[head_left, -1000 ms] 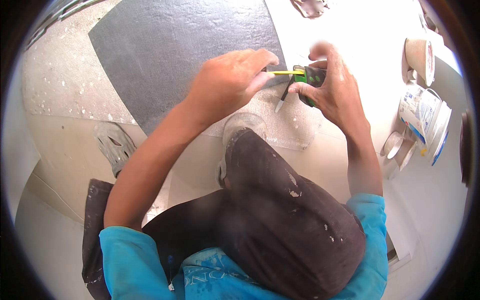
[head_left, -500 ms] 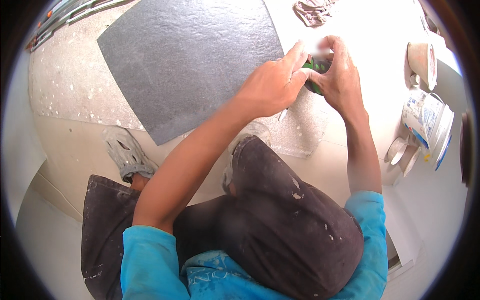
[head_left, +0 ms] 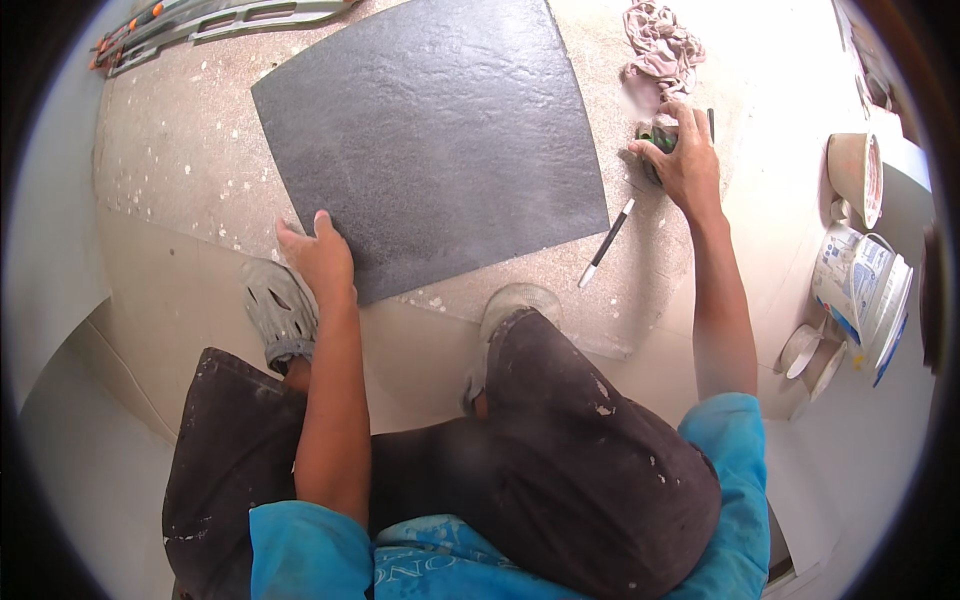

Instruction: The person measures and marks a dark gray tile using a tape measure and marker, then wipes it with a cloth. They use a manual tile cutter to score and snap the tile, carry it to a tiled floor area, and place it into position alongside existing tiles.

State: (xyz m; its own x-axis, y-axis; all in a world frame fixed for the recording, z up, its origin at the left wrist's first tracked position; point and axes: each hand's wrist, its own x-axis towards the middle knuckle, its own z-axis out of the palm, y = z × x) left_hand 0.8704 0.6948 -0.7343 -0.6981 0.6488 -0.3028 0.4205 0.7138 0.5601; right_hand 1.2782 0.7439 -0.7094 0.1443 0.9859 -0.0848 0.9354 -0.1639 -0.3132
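Observation:
A square dark grey tile (head_left: pixel 430 150) with a textured face lies on the speckled board. At its lower left edge is my left hand (head_left: pixel 322 260), empty, with thumb and fingers spread apart and the thumb by the tile's rim. My right hand (head_left: pixel 690 165) is curled round a compact green-and-black tape measure (head_left: pixel 655 140), right of the tile and low over the board; the fingers partly cover it. Between the tile and my right forearm, a black-and-white marker (head_left: pixel 607 243) lies slantwise. A short dark stick (head_left: pixel 711 125) shows beside my right fingers, its kind unclear.
A crumpled pinkish cloth (head_left: pixel 665 45) lies beyond my right hand. Grey long tools with orange parts (head_left: pixel 200 25) rest at the far left. Along the right stand a tub (head_left: pixel 850 175), a white bucket (head_left: pixel 845 265) and small round containers (head_left: pixel 800 350). My shoes (head_left: pixel 280 305) are near the tile.
My hands have come apart: the left moved down and left to the tile's edge, while the right keeps the tape measure. The marker is now in full sight. The whole view has shifted slightly.

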